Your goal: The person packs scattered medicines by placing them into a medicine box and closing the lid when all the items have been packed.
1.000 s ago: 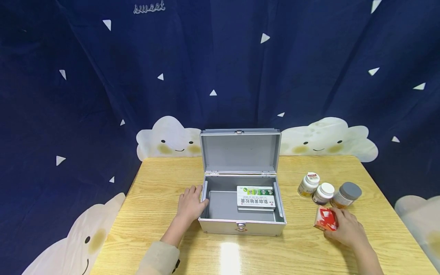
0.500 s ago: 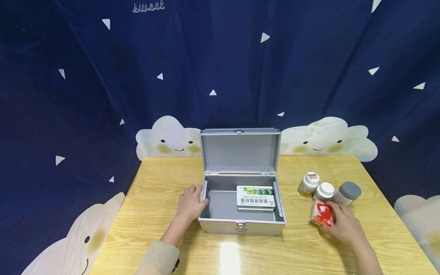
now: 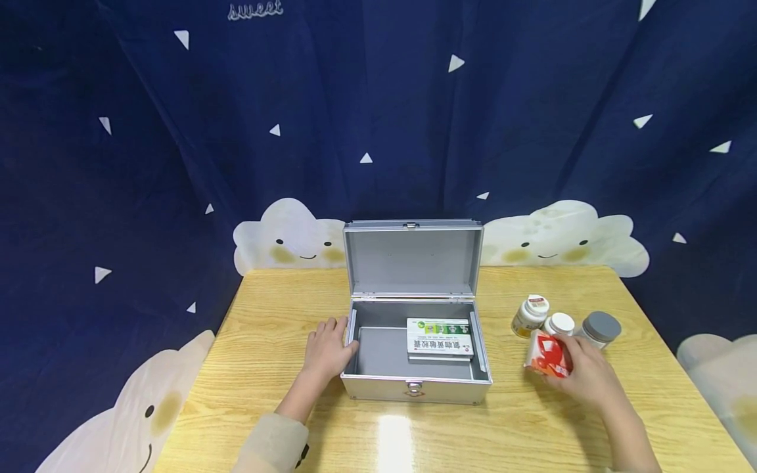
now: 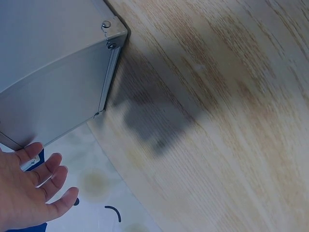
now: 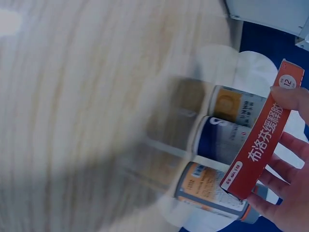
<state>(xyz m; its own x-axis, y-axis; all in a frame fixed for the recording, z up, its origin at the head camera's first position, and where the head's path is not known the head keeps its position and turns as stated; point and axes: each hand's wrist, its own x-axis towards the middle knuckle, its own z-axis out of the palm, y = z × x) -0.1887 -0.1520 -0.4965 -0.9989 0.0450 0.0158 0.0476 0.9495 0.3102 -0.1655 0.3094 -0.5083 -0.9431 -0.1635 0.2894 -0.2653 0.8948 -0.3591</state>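
i have the red-and-white box (image 3: 549,355) gripped in the right hand (image 3: 589,378) above the table (image 3: 290,295), near three bottles (image 3: 530,318). i rest the left hand (image 3: 326,352), fingers loosely spread, at the left rim of the metal case (image 3: 384,389).

Grips a red box (image 5: 259,140) in the right hand (image 5: 295,181) — thumb over its edge near the upper end, fingers lower down along the right side. Tilts, with white Chinese lettering and a circled 12 facing the camera. Overlaps three bottles in a row: topmost, a brown-orange-labelled bottle (image 5: 227,104); in the middle, a blue-labelled bottle (image 5: 212,137); lowest, an orange-labelled bottle (image 5: 199,181) with grey cap. Blurred reflections on the wooden table (image 5: 77,96) — and, top right, part of a metal case (image 5: 270,14).
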